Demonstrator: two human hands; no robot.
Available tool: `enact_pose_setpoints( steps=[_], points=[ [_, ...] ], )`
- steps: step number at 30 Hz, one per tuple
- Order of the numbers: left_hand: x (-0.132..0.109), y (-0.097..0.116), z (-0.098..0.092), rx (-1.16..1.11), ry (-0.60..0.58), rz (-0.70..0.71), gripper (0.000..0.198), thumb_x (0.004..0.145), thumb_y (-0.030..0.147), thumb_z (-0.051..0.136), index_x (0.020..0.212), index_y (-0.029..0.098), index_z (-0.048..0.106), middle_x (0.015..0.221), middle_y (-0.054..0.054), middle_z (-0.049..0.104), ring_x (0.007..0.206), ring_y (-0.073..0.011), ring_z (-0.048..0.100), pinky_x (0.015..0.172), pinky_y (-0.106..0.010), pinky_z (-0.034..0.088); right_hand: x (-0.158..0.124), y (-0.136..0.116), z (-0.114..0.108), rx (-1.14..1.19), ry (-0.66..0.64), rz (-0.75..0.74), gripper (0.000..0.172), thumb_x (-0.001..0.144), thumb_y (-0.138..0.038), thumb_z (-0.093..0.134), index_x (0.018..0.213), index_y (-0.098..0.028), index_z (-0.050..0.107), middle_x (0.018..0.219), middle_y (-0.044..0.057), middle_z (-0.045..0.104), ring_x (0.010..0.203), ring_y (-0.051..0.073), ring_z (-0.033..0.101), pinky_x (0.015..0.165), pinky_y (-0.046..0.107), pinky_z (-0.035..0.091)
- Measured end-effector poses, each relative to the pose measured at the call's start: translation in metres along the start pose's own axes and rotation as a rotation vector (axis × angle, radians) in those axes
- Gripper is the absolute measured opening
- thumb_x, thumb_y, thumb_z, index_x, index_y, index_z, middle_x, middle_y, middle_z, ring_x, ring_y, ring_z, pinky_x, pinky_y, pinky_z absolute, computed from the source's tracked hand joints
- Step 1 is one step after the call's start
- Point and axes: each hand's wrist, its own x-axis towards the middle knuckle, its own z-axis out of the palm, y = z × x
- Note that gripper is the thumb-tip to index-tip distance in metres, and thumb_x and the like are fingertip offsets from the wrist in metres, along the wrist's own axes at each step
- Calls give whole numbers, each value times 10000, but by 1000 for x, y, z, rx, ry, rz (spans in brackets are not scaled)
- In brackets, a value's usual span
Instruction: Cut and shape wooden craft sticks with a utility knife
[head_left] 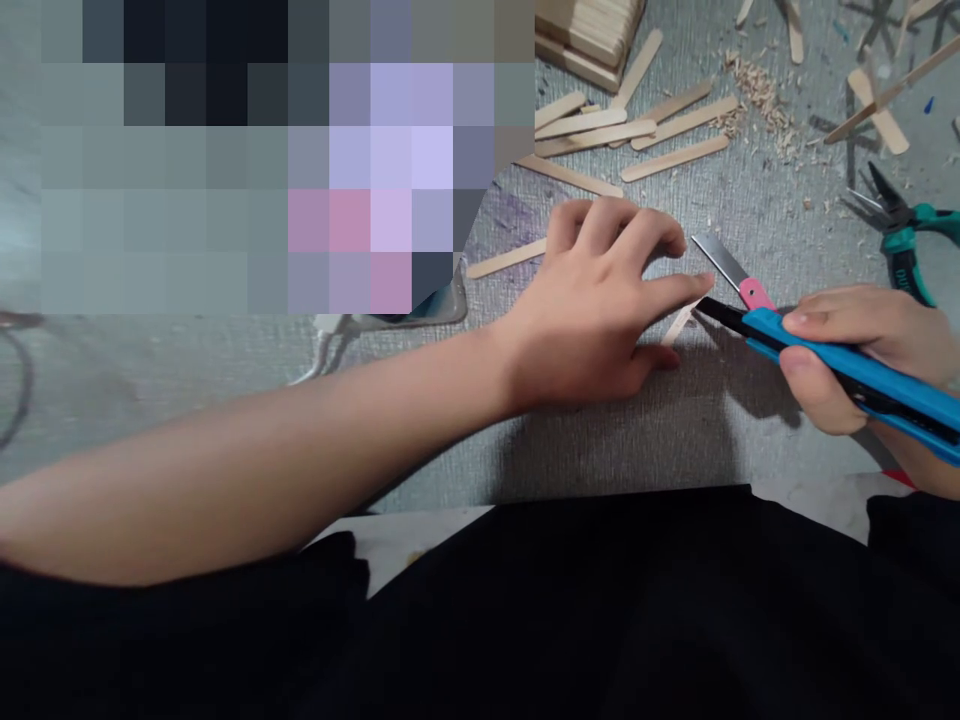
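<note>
My right hand is wrapped round a blue utility knife, its dark tip pointing left. That tip meets a small pale wooden stick piece on the table. My left hand steadies the piece between forefinger and thumb, its other fingers curled above the table. Part of the piece is hidden by the hand. Just beyond the blue knife is a pink-handled blade, its rear end hidden. A craft stick lies partly behind my left hand.
Several loose craft sticks lie at the back, beside wood shavings and a stacked wooden bundle. Green-handled pliers rest at the right. A white cable runs near my left forearm. The upper left is pixelated.
</note>
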Motion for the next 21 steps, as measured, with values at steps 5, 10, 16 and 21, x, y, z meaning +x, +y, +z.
enact_pose_setpoints(
  steps=[5,10,16,21],
  points=[
    [-1,0,-1,-14,-4,-10,664,951,426,902,1590,425,717,1722,-126,592,1558,-511,508,1252,-780,381,6,12,9,-37,-9,-13,208,1020,-495,829,1132,-320,847,968,58,868,873,317,856,635,436,703],
    [-1,1,-2,0,-9,-8,647,955,423,885,1581,421,720,1716,-137,604,1547,-518,514,1243,-791,391,-3,33,8,-93,30,-109,88,1031,-301,801,1114,-287,829,918,27,896,710,248,842,603,388,692],
    [-1,1,-2,2,-4,-8,634,953,426,884,1565,433,722,1713,-129,605,1521,-509,522,1231,-801,409,-4,33,6,-113,44,-156,124,1025,-270,804,1147,-254,824,953,37,914,736,246,869,619,362,701],
    [-1,1,-2,6,-1,-2,618,958,444,890,1555,420,731,1708,-139,598,1516,-517,512,1216,-810,408,1,33,9,-79,57,-211,145,998,-234,813,1142,-253,811,941,26,909,721,250,870,618,364,717]
  ],
)
